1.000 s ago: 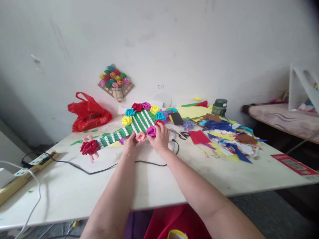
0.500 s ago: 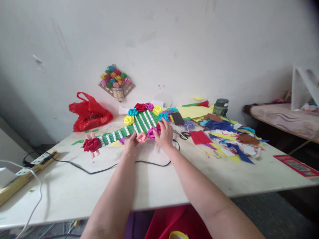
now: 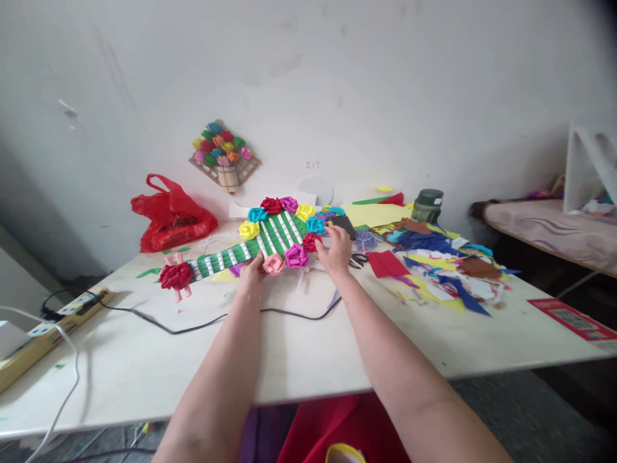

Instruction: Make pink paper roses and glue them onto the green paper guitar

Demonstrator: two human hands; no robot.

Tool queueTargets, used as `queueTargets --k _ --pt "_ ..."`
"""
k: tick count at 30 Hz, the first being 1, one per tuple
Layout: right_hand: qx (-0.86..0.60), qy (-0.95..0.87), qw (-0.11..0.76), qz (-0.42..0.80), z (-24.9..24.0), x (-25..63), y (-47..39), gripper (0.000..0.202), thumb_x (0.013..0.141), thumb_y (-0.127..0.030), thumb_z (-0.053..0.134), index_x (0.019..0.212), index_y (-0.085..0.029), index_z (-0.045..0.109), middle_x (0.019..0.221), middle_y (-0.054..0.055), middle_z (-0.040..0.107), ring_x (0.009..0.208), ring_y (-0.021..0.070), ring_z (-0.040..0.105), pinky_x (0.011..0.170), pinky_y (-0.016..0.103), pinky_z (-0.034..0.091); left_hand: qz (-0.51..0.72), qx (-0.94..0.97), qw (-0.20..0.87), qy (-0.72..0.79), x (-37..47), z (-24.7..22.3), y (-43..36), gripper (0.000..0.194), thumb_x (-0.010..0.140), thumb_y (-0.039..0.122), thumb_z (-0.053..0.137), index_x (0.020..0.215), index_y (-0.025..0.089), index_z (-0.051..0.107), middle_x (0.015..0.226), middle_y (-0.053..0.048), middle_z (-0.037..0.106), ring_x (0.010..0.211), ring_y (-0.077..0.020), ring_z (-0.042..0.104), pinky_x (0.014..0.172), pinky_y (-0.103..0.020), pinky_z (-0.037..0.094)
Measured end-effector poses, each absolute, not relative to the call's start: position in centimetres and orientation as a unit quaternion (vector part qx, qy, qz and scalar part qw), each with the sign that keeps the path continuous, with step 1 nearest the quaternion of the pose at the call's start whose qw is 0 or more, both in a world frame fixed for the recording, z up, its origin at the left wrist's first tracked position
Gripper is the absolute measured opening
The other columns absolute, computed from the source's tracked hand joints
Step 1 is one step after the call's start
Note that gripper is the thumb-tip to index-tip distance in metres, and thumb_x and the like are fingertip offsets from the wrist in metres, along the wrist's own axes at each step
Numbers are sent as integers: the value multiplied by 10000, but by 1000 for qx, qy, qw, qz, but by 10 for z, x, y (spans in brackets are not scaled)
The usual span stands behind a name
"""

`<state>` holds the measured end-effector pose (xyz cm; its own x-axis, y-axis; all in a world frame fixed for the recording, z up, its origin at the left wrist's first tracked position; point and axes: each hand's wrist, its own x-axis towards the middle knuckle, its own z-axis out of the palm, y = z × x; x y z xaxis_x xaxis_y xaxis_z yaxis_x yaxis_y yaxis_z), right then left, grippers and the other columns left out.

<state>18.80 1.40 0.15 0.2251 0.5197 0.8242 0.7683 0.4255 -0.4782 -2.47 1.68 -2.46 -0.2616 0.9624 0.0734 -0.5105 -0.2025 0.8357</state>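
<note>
A green paper guitar [image 3: 248, 249] with white strips is tilted up above the table, ringed with paper roses. My left hand [image 3: 251, 271] grips its lower edge where the neck meets the body, thumb in front. My right hand [image 3: 336, 247] is at the right end of the body, fingers apart, beside the red rose [image 3: 311, 242] and the blue rose [image 3: 316, 224]. Whether its fingertips touch them I cannot tell. The magenta rose [image 3: 296, 255] and the pink rose [image 3: 274, 264] sit on the lower edge. A large red rose [image 3: 175, 276] tops the neck.
Scissors [image 3: 358, 260], red paper [image 3: 385, 263] and a heap of paper scraps [image 3: 434, 247] lie to the right, with a green jar [image 3: 427, 206] behind. A red plastic bag [image 3: 176, 215] stands left. A black cable [image 3: 193, 330] crosses the table from a power strip [image 3: 72, 321].
My right hand has moved right, off the magenta rose, to the right end of the guitar. My left hand keeps its hold, and the guitar has barely moved.
</note>
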Motion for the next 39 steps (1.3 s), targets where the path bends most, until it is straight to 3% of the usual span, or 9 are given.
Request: queueTargets --k 6,13,26,39 --pt "-528 -632 557 -110 1 185 13 348 759 -252 539 1081 -152 627 1070 140 565 1033 270 494 905 407 381 714 305 518 360 -24 -23 17 174 678 253 702 707 142 570 611 -25 616 503 -142 598 474 -239 467" --pt "-533 -630 556 -97 1 186 11 331 755 -186 522 1066 -159 634 1111 135 573 1056 268 497 912 406 380 710 313 523 352 -22 -21 13 186 672 263 713 707 132 585 637 -39 635 525 -146 607 497 -245 488" --pt "-525 -619 576 -93 -1 189 17 350 765 -164 486 1086 -144 624 1172 142 565 1120 253 479 964 400 375 702 319 526 359 -22 -18 10 262 620 264 761 701 131 551 578 2 580 465 -112 555 478 -230 471" --pt "-528 -611 581 -103 -1 190 18 329 772 -189 504 1061 -125 648 1090 156 571 1036 262 505 898 395 403 701 311 537 351 -22 -18 11 184 673 220 718 748 120 584 601 -19 609 479 -128 571 496 -244 484"
